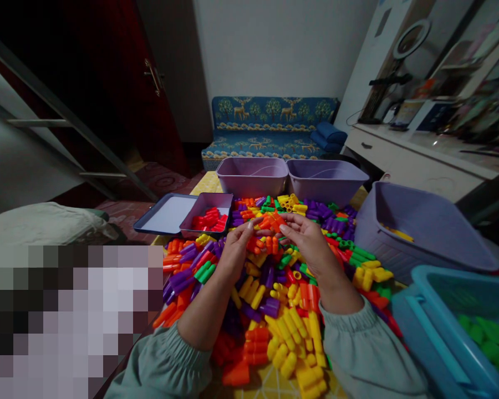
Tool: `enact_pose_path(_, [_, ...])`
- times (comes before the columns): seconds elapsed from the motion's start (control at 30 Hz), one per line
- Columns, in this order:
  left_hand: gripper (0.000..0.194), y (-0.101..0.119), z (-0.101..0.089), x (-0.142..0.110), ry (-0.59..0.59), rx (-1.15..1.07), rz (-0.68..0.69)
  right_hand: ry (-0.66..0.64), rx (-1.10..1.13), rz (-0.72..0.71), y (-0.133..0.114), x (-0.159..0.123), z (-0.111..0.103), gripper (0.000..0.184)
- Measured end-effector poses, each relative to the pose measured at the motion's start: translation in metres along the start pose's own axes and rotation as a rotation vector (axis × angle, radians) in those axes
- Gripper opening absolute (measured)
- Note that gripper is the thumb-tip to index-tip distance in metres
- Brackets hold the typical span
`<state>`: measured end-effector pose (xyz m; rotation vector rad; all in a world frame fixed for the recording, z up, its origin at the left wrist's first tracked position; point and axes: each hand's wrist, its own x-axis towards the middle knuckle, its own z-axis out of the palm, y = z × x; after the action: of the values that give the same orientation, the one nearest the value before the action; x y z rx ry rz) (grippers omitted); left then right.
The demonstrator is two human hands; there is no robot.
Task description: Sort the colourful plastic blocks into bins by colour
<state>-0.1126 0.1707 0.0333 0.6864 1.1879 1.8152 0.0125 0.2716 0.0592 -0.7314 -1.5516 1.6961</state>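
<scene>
My left hand and my right hand meet over a spread of plastic building pieces. Between them is an orange plastic building piece, with the fingers of both hands closed on its ends. Below and around the hands lies a thick heap of similar tube-shaped pieces in several colours. Among them are yellow pieces close to me, purple pieces to the left and green pieces near my left forearm. The fingertips partly cover the orange piece.
Two lilac bins stand along the far edge. A larger lilac bin holds a few yellow pieces at right. Nearer, a blue bin contains green pieces. At left, a shallow box with red pieces sits beside its lid.
</scene>
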Motion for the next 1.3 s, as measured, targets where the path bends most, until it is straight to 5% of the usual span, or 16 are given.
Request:
enact_pose_path(0.47, [0.055, 0.013, 0.003, -0.002, -0.059, -0.303, -0.125, -0.032, -0.006, -0.067, 0.001, -0.002, 0.004, 0.037])
enact_pose_path(1.3, [0.044, -0.003, -0.005, 0.001, -0.048, -0.014, 0.001, -0.104, -0.04, -0.011, 0.005, -0.003, 0.008, 0.041])
